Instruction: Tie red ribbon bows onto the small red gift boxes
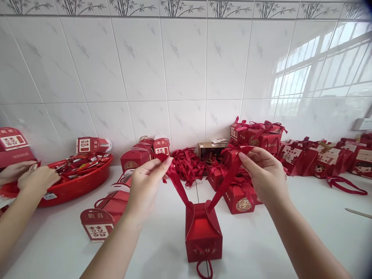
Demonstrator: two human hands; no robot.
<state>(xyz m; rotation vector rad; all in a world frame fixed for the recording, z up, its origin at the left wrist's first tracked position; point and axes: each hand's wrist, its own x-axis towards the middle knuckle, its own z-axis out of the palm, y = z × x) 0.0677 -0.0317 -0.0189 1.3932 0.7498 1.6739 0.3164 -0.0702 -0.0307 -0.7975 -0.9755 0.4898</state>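
A small red gift box stands upright on the white table in front of me, with a cord loop at its near base. A red ribbon passes through its top, and both ends rise in a V. My left hand pinches one ribbon end between thumb and fingers. The other end is pinched by my right hand, held a little farther from the box. Both hands are raised above the box, one to each side.
A co-worker's hands are at a red basin of wrapped packets on the left. Folded red boxes lie nearer. Behind are a ribbon pile and tied boxes. Bagged boxes line the right; a thin blade-like strip lies there.
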